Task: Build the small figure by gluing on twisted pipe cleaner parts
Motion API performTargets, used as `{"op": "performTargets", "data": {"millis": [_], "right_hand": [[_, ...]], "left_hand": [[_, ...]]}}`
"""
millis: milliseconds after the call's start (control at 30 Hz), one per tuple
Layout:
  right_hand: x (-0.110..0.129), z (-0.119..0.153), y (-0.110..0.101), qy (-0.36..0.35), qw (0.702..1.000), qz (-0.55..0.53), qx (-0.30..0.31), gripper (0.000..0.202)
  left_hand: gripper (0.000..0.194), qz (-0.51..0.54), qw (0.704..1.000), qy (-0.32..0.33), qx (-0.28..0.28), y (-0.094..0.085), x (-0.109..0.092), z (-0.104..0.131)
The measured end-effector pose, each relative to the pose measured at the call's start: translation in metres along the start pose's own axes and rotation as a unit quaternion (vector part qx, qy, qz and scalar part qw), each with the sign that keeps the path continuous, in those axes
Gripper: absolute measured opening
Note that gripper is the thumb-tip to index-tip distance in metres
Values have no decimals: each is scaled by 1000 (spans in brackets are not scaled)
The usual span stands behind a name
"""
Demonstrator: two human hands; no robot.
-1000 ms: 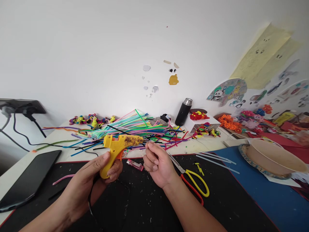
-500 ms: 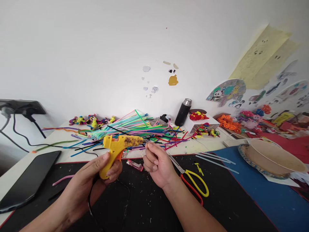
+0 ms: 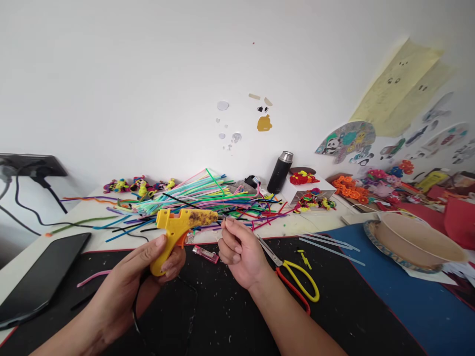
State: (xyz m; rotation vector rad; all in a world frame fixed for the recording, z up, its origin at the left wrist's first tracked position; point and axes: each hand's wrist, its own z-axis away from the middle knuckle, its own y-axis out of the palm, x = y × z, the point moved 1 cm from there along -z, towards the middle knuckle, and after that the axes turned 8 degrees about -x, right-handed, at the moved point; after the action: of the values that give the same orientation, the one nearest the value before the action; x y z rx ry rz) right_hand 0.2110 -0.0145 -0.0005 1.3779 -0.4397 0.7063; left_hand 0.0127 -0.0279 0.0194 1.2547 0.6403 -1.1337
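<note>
My left hand [image 3: 148, 264] is wrapped round the handle of a yellow glue gun [image 3: 171, 237], whose stained nozzle end points right. Close to the nozzle tip, my right hand [image 3: 239, 249] is closed, with thumb and forefinger pinched on something too small to make out. Below the glue gun's front lies a pink lighter [image 3: 206, 254] on the black mat [image 3: 222, 316]. Scissors [image 3: 297, 277] with red and yellow handles lie right of my right hand. Behind both hands spreads a heap of coloured pipe cleaners [image 3: 193, 195].
A black phone [image 3: 42, 277] lies at the left. Clear glue sticks [image 3: 332, 248], a black bottle [image 3: 280, 173] and a round tray [image 3: 415, 242] are on the right. Small pipe-cleaner figures [image 3: 139, 185] stand by the wall. The glue gun's cord hangs below my left hand.
The whole view has shifted slightly, so that things appear a little farther left. Both hands keep nearly the same pose, the left on the glue gun and the right at its nozzle tip.
</note>
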Motion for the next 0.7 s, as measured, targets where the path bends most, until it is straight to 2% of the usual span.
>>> {"op": "performTargets", "data": {"millis": [700], "right_hand": [[1,2,0,-3,1000,1,6,27]], "left_hand": [[46,-20,1000,13,5,0,-1,-1]]}}
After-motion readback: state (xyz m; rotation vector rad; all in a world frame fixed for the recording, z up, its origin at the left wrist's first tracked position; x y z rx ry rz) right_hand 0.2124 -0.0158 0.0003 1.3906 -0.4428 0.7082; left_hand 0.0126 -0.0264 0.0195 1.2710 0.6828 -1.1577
